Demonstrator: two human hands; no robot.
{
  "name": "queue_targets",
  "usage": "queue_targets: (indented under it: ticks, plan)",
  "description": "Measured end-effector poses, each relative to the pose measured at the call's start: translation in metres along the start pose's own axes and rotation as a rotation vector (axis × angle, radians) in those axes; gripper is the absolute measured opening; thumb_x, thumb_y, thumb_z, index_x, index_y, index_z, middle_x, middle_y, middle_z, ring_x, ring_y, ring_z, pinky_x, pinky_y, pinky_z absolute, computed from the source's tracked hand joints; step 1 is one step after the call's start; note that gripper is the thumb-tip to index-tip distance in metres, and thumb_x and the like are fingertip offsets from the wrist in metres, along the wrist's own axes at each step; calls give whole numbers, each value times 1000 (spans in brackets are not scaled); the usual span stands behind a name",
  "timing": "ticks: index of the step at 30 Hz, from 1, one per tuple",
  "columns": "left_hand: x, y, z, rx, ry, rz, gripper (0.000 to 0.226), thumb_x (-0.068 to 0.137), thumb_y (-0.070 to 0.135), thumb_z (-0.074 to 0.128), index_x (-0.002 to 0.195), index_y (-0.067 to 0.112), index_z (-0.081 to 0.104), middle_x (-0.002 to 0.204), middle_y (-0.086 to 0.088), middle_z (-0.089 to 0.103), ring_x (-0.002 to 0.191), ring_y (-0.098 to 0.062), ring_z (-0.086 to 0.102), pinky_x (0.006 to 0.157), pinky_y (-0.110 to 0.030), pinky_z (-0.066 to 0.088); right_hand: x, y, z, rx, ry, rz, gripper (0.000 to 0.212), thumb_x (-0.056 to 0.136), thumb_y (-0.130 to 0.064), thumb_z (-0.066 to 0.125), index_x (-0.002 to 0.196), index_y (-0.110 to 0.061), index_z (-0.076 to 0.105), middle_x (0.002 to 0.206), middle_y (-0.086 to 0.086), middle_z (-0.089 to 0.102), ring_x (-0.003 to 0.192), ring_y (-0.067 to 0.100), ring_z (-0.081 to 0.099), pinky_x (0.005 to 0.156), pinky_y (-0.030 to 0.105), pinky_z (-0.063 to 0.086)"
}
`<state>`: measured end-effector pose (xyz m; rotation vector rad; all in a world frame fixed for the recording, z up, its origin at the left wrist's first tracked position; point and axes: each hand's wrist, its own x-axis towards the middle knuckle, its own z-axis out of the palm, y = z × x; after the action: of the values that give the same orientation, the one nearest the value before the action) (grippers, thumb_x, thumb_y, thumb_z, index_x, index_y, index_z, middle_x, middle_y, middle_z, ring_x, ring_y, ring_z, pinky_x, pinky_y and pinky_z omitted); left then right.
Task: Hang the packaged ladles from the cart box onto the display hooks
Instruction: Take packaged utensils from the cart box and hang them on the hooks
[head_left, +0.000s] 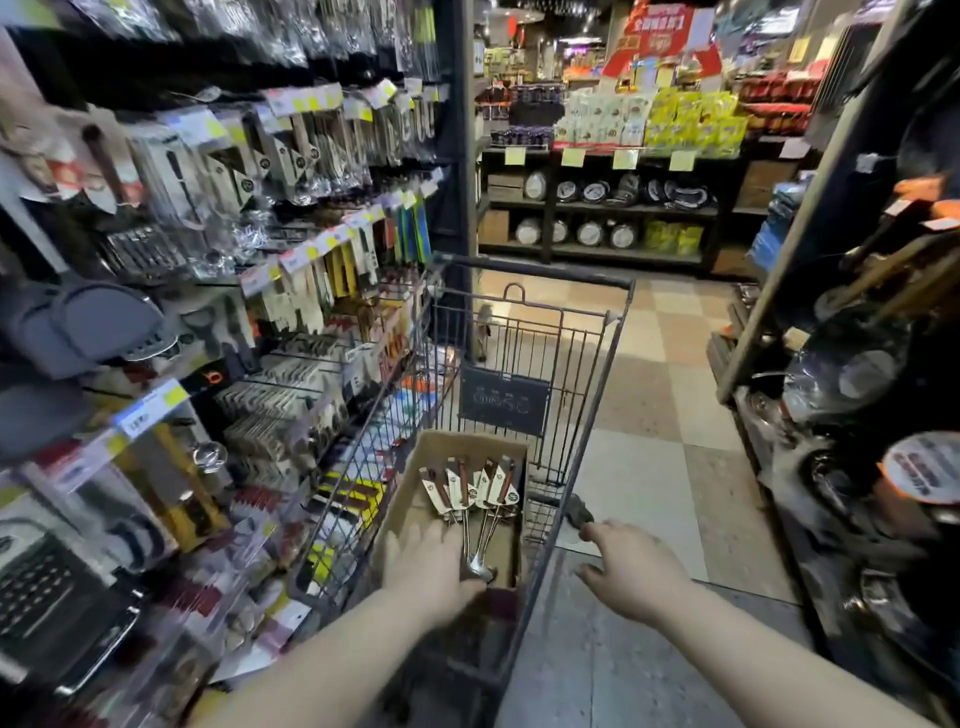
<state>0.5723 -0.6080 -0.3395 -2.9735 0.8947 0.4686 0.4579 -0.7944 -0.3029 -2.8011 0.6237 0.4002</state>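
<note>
Cardboard box (410, 499) in the cart (582, 395) keeps the ladles (470, 499) reachable; left hand (434, 569) reaches in, fingers spread, empty; right hand (631, 569) open, steadying.

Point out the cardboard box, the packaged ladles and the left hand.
cardboard box (405, 499): head view, bare left wall.
packaged ladles (470, 491): head view, card sleeves on handles.
left hand (428, 574): head view, back of hand.

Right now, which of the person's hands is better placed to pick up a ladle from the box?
The left hand. It is already inside the cardboard box, beside the packaged ladles. The right hand is outside the cart, at its right rim.
</note>
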Motion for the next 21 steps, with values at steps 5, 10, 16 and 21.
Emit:
queue_targets:
  ticks: [5,10,16,21]
  plan:
    - [88,-36,3,-60,-103,-4,77,81,59,50,143,22,22,152,-4,25,142,-27,17,115,-54,9,87,-19,-10,-5,-75,52,42,88,-41,48,126,-20,48,130,6,54,121,26,50,99,37,43]
    - [161,-78,3,-86,-158,-31,61,85,50,51,136,20,37,146,-5,36,136,-25,31,112,-53,20,154,-36,1,57,-152,84,41,88,-30,49,129,-25,48,128,6,57,115,26,56,94,36,48]
    - [210,-88,41,-241,-337,-134,51,88,43,51,133,20,42,137,-6,47,126,-24,46,108,-43,35,222,-38,41,81,-341,81,39,91,-25,49,129,-20,47,128,8,57,113,25,58,94,35,50]
    - [245,-88,80,-387,-396,-231,42,91,34,50,130,21,46,137,-7,47,124,-27,48,103,-35,38,290,-40,85,61,-450,26,35,89,-10,45,122,-18,55,122,10,62,105,25,62,90,33,52]
